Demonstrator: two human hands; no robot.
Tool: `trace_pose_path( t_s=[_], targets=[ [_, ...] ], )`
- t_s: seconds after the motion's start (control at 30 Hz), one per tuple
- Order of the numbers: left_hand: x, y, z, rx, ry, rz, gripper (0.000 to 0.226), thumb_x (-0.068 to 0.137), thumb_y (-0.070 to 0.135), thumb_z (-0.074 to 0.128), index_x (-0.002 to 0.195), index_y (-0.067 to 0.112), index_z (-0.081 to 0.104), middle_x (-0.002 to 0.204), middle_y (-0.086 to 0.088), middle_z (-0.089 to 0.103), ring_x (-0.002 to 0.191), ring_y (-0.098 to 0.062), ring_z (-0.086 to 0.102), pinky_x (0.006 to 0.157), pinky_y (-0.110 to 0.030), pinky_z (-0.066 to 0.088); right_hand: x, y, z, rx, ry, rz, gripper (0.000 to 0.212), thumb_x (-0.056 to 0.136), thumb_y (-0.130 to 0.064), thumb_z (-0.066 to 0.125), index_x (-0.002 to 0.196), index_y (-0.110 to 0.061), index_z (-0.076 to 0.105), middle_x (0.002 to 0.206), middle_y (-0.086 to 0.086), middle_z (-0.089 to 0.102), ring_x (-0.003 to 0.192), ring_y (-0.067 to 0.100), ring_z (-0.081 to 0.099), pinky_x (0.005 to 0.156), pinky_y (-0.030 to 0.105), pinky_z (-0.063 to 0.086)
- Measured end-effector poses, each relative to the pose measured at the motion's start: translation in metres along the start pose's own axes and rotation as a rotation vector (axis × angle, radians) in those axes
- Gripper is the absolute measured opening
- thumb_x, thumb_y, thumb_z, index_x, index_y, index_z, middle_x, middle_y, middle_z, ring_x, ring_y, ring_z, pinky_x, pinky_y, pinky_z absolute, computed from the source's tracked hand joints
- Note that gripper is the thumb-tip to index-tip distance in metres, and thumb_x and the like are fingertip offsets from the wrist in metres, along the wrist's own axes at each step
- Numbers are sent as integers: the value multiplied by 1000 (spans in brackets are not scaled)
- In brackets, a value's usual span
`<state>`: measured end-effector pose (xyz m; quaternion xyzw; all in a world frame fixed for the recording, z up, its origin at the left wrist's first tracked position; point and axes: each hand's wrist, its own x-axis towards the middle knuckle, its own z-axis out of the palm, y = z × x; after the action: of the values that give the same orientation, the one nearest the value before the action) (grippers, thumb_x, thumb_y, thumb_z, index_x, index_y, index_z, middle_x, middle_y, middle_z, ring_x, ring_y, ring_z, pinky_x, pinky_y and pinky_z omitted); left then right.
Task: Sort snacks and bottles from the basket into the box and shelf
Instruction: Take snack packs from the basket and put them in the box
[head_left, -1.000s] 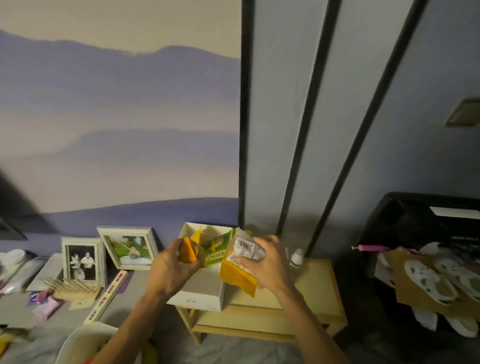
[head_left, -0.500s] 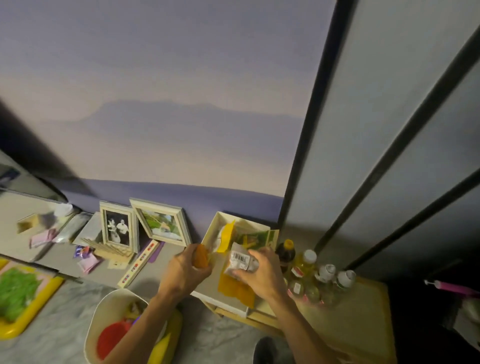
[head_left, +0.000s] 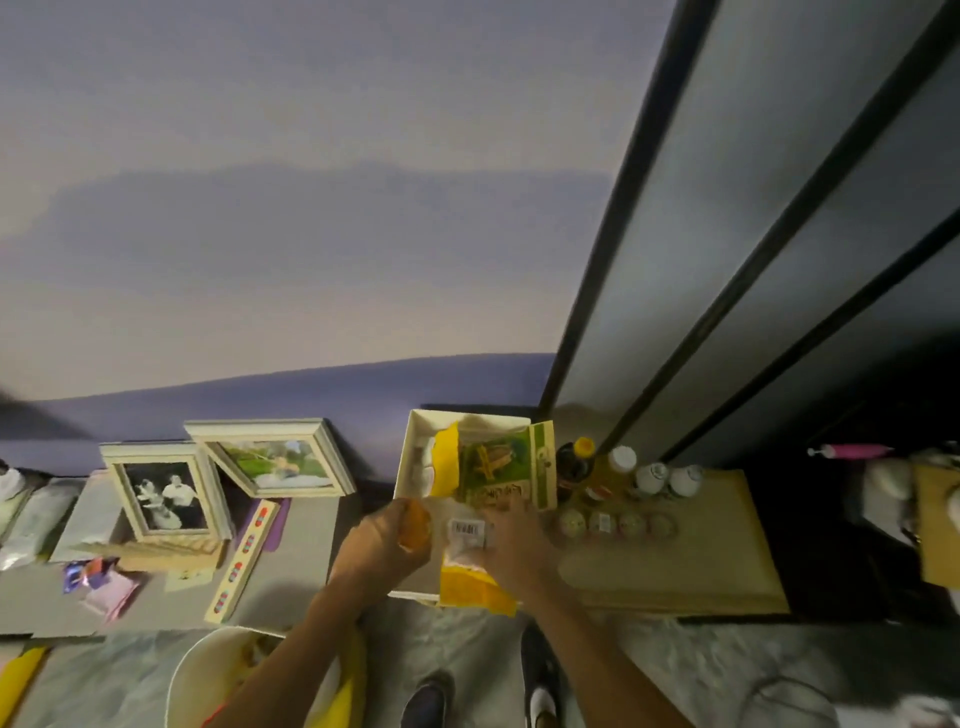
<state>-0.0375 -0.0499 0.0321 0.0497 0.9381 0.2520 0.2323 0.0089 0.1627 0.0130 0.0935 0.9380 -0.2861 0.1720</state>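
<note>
A white open box (head_left: 410, 457) stands against the wall, with a green and yellow snack packet (head_left: 498, 467) leaning inside it. My left hand (head_left: 379, 545) holds a small orange snack (head_left: 415, 525) at the box's front left corner. Over the front of the box, my right hand (head_left: 511, 545) grips a yellow and clear snack packet (head_left: 467, 566) with a barcode label. To the right, several bottles (head_left: 618, 467) stand on the low wooden shelf (head_left: 701, 561), with small round cups (head_left: 613, 522) in front of them. The white basket (head_left: 202, 675) sits on the floor at lower left.
Two picture frames (head_left: 218, 478) lean on the wall to the left, above a grey board with a long game strip (head_left: 244, 556) and small packets (head_left: 98, 582). Dark vertical door frames (head_left: 613, 218) rise on the right. My feet (head_left: 483, 696) stand below the box.
The view has tilted down and shifted left. Both hands have lowered slightly toward the box front, still holding their snacks. The bottles and cups on the shelf now show fully.
</note>
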Motion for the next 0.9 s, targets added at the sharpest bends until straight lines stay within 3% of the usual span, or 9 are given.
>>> trace_pose_path(
  t_s=[0.1, 0.2, 0.33, 0.53, 0.63, 0.77, 0.9],
  targets=[
    [6, -7, -1, 10, -43, 36, 50, 92, 52, 74, 135, 29, 60, 124, 1, 74, 110, -25, 72, 93, -35, 55, -1, -9, 15, -39, 6, 32, 59, 86, -62, 78, 137, -35, 65, 139, -1, 48, 126, 22, 50, 89, 27, 39],
    [9, -14, 0, 33, -91, 59, 54, 91, 58, 73, 135, 30, 58, 124, 2, 74, 111, -24, 72, 94, -36, 56, 5, -8, 34, -56, 1, 72, 55, 88, -58, 76, 135, -33, 63, 137, 1, 48, 127, 23, 47, 97, 33, 47],
    [8, -20, 5, 75, -116, 87, 64, 88, 65, 72, 140, 30, 54, 131, 1, 71, 116, -25, 70, 97, -38, 55, 18, 4, 58, -98, 13, 96, 54, 89, -55, 75, 134, -31, 61, 133, 1, 52, 125, 25, 50, 105, 42, 47],
    [2, -25, 5, 94, -57, 119, 68, 83, 65, 75, 141, 36, 53, 131, 5, 69, 115, -23, 68, 95, -37, 56, 7, -3, 51, -34, 42, 67, 46, 99, -45, 70, 138, -25, 60, 139, -1, 62, 131, 21, 57, 107, 37, 50],
    [-6, -16, -7, 99, -8, 148, 72, 81, 65, 71, 145, 37, 53, 133, 2, 69, 120, -25, 66, 99, -41, 54, -7, -5, 37, -35, 121, 74, 53, 102, -55, 61, 144, -24, 57, 149, 1, 57, 140, 24, 52, 112, 40, 47],
    [-11, 6, -30, 30, 71, 221, 78, 85, 82, 55, 145, 33, 49, 130, 3, 67, 115, -24, 68, 98, -47, 58, -34, -9, 7, 35, 254, 166, 92, 91, -88, 41, 161, -28, 39, 169, 2, 36, 155, 26, 34, 121, 50, 40],
    [-8, 35, -41, 34, 146, 319, 90, 87, 84, 52, 157, 30, 35, 160, -2, 48, 141, -28, 52, 113, -54, 49, -76, -1, -39, 93, 451, 279, 105, 83, -95, 41, 166, -32, 24, 175, -2, 20, 160, 25, 24, 124, 54, 36]
  ],
)
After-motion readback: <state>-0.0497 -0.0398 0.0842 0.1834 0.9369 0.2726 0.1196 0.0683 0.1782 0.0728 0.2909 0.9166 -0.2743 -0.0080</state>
